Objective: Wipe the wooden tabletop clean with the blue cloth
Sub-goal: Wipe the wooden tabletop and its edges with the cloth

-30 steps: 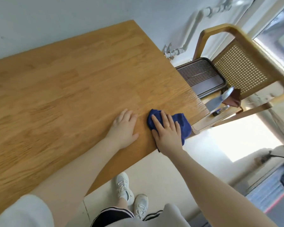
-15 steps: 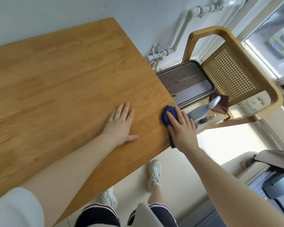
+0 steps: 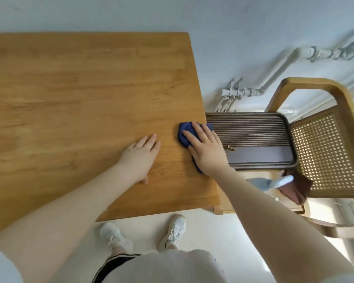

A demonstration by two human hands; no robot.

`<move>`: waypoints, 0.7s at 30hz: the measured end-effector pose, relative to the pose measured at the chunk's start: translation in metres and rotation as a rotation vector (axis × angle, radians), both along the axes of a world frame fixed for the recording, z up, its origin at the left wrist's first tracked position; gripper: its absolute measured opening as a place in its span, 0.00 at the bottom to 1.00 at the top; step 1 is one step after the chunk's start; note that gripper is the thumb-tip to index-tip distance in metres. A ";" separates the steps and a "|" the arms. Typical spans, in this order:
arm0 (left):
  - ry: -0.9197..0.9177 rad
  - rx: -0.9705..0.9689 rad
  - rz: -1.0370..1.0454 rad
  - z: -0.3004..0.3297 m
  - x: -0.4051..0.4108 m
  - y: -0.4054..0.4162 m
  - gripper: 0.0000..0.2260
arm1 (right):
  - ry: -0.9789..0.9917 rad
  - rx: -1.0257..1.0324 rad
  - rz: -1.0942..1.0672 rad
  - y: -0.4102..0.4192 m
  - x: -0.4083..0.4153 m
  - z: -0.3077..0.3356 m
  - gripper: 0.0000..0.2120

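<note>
The wooden tabletop [image 3: 80, 94] fills the left and middle of the head view. A crumpled blue cloth [image 3: 184, 131] lies at the table's right edge. My right hand [image 3: 207, 150] presses flat on the cloth, fingers spread, and covers most of it. Part of the cloth hangs past the edge. My left hand [image 3: 140, 156] rests flat on the bare wood just left of the cloth, fingers together, holding nothing.
A dark slatted tray [image 3: 253, 139] sits on a wooden chair [image 3: 325, 152] with a cane back, right against the table's right edge. A spray bottle [image 3: 274, 181] and a brown cloth [image 3: 294, 188] lie on the chair seat. White pipes [image 3: 274, 76] run along the wall.
My right hand has slid the blue cloth along the table's right edge, away from the near corner. The camera has turned, so the table now looks squarer. My left hand stays flat.
</note>
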State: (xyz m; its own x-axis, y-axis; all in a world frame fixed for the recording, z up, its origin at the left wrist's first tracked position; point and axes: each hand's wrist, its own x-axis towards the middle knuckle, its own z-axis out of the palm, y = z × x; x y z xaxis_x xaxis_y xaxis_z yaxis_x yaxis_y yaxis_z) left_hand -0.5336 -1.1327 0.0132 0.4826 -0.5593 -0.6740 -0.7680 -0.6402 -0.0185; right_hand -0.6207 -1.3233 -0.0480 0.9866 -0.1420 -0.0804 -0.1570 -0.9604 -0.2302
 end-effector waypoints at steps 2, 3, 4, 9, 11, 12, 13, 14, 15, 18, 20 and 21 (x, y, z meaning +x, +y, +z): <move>0.007 -0.014 0.035 0.002 0.000 0.000 0.53 | -0.005 -0.026 0.190 0.002 -0.028 0.002 0.21; 0.010 -0.022 0.045 0.004 0.001 -0.001 0.53 | -0.002 -0.041 0.245 0.000 -0.036 0.002 0.20; 0.015 -0.032 0.055 0.005 0.002 -0.003 0.53 | -0.004 -0.045 0.267 -0.004 -0.040 0.003 0.20; 0.013 -0.057 0.077 0.007 0.002 -0.006 0.54 | -0.045 -0.043 0.213 -0.016 -0.005 0.005 0.22; -0.002 -0.072 0.081 0.008 0.006 -0.008 0.53 | -0.059 -0.011 0.115 -0.021 0.022 0.007 0.22; -0.002 -0.079 0.088 0.008 0.006 -0.008 0.53 | -0.063 0.010 0.074 -0.021 0.031 0.006 0.22; 0.003 -0.080 0.098 0.007 0.006 -0.007 0.53 | -0.068 0.032 0.048 -0.020 0.034 0.004 0.22; 0.013 -0.073 0.106 0.005 0.004 -0.006 0.53 | -0.078 0.050 0.038 -0.017 0.032 0.001 0.22; 0.026 -0.063 0.112 0.003 0.002 -0.003 0.53 | -0.088 0.063 0.036 -0.013 0.023 -0.002 0.22; 0.053 -0.055 0.134 -0.003 0.002 0.004 0.53 | -0.093 0.083 0.074 0.005 -0.028 -0.005 0.24; 0.062 -0.052 0.129 -0.002 0.004 0.005 0.53 | -0.086 0.092 0.128 0.018 -0.068 -0.003 0.23; 0.063 -0.051 0.121 -0.001 0.004 0.004 0.53 | -0.083 0.096 0.150 0.023 -0.085 -0.001 0.23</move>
State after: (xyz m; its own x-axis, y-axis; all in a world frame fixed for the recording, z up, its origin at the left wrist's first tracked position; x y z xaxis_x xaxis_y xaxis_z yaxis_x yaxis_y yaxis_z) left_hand -0.5294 -1.1284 0.0123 0.5063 -0.5341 -0.6770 -0.6838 -0.7270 0.0622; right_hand -0.7055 -1.2999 -0.0492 0.9999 0.0112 -0.0036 0.0094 -0.9447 -0.3278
